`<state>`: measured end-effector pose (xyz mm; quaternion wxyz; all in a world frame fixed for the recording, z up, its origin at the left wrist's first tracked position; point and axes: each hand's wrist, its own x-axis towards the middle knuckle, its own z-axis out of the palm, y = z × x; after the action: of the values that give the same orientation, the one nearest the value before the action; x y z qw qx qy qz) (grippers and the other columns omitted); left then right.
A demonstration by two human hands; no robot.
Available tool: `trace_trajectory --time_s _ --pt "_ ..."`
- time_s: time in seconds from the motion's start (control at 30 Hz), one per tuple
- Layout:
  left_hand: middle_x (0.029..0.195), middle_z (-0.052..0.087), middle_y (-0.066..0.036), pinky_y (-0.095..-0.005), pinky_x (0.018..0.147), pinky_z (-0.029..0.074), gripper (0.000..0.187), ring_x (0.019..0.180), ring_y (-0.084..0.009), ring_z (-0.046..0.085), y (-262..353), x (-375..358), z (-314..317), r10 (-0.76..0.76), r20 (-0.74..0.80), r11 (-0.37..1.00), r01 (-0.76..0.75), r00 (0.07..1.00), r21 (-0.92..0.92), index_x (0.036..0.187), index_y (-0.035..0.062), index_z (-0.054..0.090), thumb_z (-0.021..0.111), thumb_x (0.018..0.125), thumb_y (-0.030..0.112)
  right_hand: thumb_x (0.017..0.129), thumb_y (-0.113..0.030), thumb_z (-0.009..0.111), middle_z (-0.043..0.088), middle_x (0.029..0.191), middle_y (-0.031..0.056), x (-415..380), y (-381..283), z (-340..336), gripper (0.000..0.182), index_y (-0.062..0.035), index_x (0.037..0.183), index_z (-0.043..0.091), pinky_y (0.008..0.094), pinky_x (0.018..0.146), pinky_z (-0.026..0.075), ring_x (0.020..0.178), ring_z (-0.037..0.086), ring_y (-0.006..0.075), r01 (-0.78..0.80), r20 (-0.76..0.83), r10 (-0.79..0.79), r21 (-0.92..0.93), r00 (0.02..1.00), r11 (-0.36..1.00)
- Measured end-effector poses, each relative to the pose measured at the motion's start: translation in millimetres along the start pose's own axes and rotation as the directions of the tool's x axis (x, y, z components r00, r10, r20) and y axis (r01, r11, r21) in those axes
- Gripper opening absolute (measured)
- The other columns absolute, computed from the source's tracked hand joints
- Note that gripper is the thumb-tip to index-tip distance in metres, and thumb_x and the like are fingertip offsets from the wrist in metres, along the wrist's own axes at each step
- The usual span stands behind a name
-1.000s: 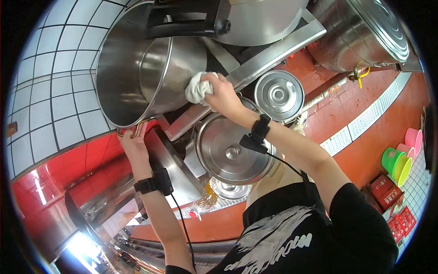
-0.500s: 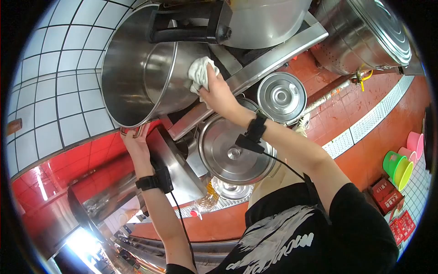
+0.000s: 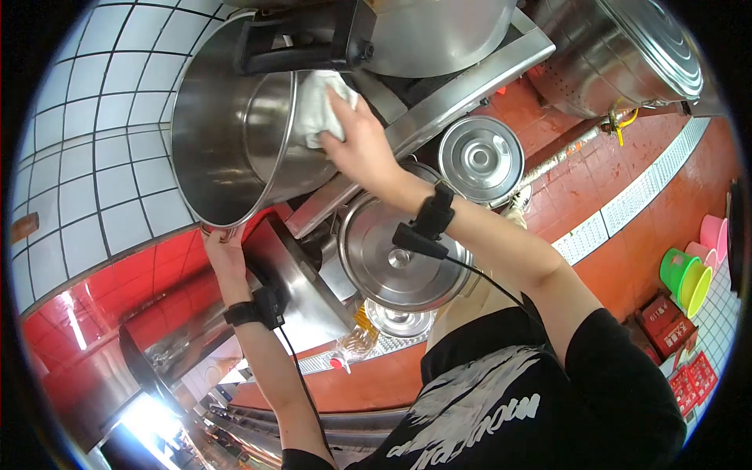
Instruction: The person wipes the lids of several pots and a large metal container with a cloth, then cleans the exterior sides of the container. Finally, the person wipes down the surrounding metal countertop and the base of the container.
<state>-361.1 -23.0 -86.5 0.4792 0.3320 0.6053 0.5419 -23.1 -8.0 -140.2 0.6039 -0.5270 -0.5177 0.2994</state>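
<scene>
A large steel pot (image 3: 227,125) lies tipped toward the tiled wall, its open mouth facing left. With my right hand (image 3: 360,145) I press a white cloth (image 3: 319,110) against the outer side of the pot, just behind its rim. The fingers are closed on the cloth. My left hand (image 3: 225,249) is at the pot's lower rim, with its fingers wrapped round a metal handle (image 3: 215,229) there. Part of those fingers is hidden behind the handle and rim.
A black bracket (image 3: 305,51) crosses above the pot's mouth. Lidded pots (image 3: 399,254) (image 3: 481,159) stand below the steel counter edge (image 3: 478,90). A plastic bottle (image 3: 354,346) lies lower down. Colored buckets (image 3: 677,274) are at the far right.
My right hand has moved the cloth up and left, closer to the pot's rim. The left hand stays at the handle. The view has shifted slightly.
</scene>
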Motion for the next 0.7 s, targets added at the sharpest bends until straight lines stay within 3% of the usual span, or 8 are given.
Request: trace_trajectory --time_s 0.1,0.17,0.27,0.4,0.47,0.5,0.6,0.7 --pt "0.128 0.056 -0.019 -0.0531 0.105 0.048 0.052 0.117 -0.0366 0.059 -0.8 2.7 -1.7 -0.004 -0.042 1.0 0.004 0.999 -0.008 0.132 0.0018 0.043 0.049 0.081 -0.003 0.079 -0.017 0.064 0.055 0.116 0.0327 -1.6 37.1 0.5 0.065 -0.0016 0.139 0.043 0.0488 0.09 0.049 0.1 0.059 0.0479 -0.125 0.023 0.125 -0.029 0.992 0.992" --pt "0.128 0.056 -0.019 -0.0538 0.104 0.048 0.05 0.117 -0.0366 0.059 -1.8 0.8 1.3 -0.003 -0.027 1.0 0.003 1.0 0.001 0.131 0.0018 0.043 0.05 0.082 -0.002 0.08 -0.019 0.063 0.058 0.111 0.0352 0.2 53.3 -5.2 0.059 0.0039 0.131 0.046 0.0495 0.09 0.049 0.1 0.06 0.0483 -0.307 0.241 0.329 -0.124 0.913 0.944" --pt "0.128 0.056 -0.019 -0.0555 0.103 0.048 0.049 0.116 -0.0387 0.059 0.7 -7.6 13.2 0.019 -0.08 1.0 -0.018 0.997 0.002 0.129 0.0016 0.043 0.049 0.081 -0.003 0.08 -0.018 0.063 0.06 0.107 0.0357 -0.3 59.2 -6.9 0.055 0.0062 0.126 0.046 0.0499 0.089 0.049 0.1 0.06 0.0485 -0.357 0.3 0.374 -0.111 0.878 0.927" --pt "0.128 0.055 -0.021 -0.0582 0.102 0.048 0.046 0.115 -0.0412 0.058 -3.6 -17.6 21.2 0.026 -0.132 0.999 -0.031 0.991 -0.039 0.127 0.0012 0.043 0.047 0.081 -0.003 0.08 -0.018 0.062 0.06 0.107 0.0355 3.0 45.7 -5.7 0.057 0.0061 0.128 0.044 0.05 0.089 0.049 0.099 0.06 0.0491 -0.355 0.276 0.37 -0.104 0.887 0.929" --pt "0.13 0.054 -0.017 -0.0566 0.101 0.05 0.062 0.113 -0.0384 0.06 -5.3 -28.3 27.2 -0.018 -0.132 0.999 0.013 0.991 -0.045 0.136 0.0064 0.036 0.044 0.076 -0.005 0.081 -0.018 0.062 0.06 0.106 0.0359 5.7 26.7 -7.7 0.059 0.0062 0.131 0.042 0.0501 0.09 0.049 0.099 0.06 0.0496 -0.297 0.258 0.283 0.017 0.924 0.955" --pt "0.127 0.056 -0.018 -0.0573 0.099 0.051 0.058 0.111 -0.0389 0.061 -10.9 -33.4 27.5 0.011 -0.11 0.997 -0.019 0.994 -0.073 0.134 0.0055 0.037 0.045 0.077 -0.003 0.081 -0.017 0.061 0.057 0.111 0.0375 5.8 13.8 -9.7 0.065 0.0065 0.137 0.038 0.0491 0.092 0.048 0.102 0.059 0.051 -0.286 0.27 0.246 0.117 0.931 0.951" --pt "0.124 0.057 -0.018 -0.0577 0.097 0.052 0.056 0.11 -0.0383 0.061 -17.2 -51.1 41.3 0.008 -0.1 0.993 -0.019 0.995 -0.112 0.133 0.0048 0.038 0.047 0.078 -0.003 0.082 -0.016 0.061 0.053 0.116 0.0392 2.1 -10.7 -5.2 0.071 0.0065 0.143 0.033 0.0481 0.094 0.047 0.105 0.057 0.0524 -0.187 0.182 0.175 0.047 0.968 0.981" --pt "0.119 0.058 -0.018 -0.0578 0.099 0.05 0.045 0.109 -0.0391 0.061 -20.8 -75.8 76.7 0.03 -0.199 0.99 -0.056 0.979 -0.129 0.124 0.0017 0.042 0.048 0.079 -0.003 0.08 -0.016 0.062 0.051 0.118 0.0402 8.1 1.4 4.4 0.076 0.0044 0.146 0.031 0.0469 0.095 0.048 0.106 0.057 0.0518 -0.141 0.112 0.137 0.023 0.984 0.99"
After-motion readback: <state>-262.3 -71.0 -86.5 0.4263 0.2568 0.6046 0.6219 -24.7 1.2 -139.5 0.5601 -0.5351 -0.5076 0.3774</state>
